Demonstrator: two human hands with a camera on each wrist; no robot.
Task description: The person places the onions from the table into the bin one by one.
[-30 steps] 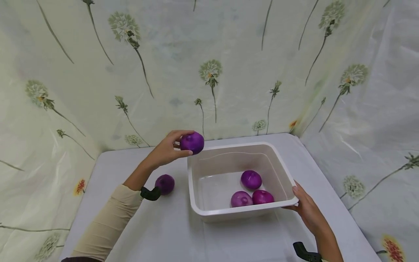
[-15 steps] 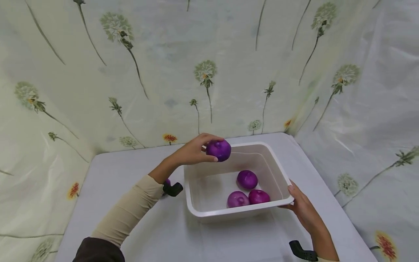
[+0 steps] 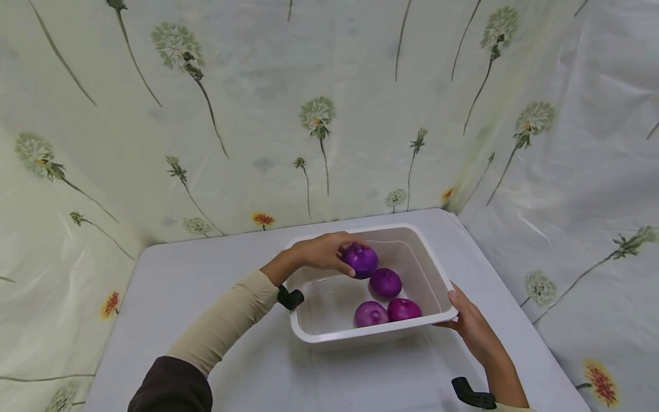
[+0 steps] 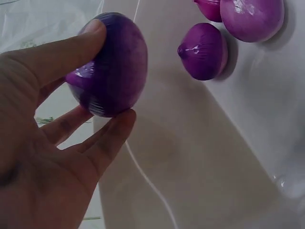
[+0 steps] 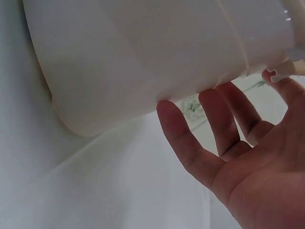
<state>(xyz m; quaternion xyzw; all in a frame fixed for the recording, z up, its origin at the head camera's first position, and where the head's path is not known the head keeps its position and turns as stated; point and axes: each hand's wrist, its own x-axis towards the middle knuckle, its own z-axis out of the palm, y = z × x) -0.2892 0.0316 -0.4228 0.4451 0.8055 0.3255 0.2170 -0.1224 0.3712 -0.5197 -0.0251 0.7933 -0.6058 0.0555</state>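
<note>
My left hand (image 3: 324, 252) grips a purple onion (image 3: 362, 262) between thumb and fingers, over the far left part of a white plastic basin (image 3: 329, 304). In the left wrist view that onion (image 4: 116, 67) sits at the fingertips, above the basin's floor. Three more onions lie inside: a dark purple onion (image 3: 385, 283), a magenta onion (image 3: 404, 309) and a paler onion (image 3: 370, 314). My right hand (image 3: 476, 323) holds the basin's right rim near the front corner, thumb on top. The right wrist view shows its fingers against the outer wall (image 5: 119, 62).
A white cloth (image 3: 247, 366) covers the table. Behind and beside it hangs a sheet (image 3: 247, 109) printed with dandelions. The left forearm (image 3: 226, 323) crosses the table's left part and hides some of it.
My left hand has carried its onion rightward and down, from beside the basin's left rim to inside it. A separate onion on the table has gone out of sight behind the left arm.
</note>
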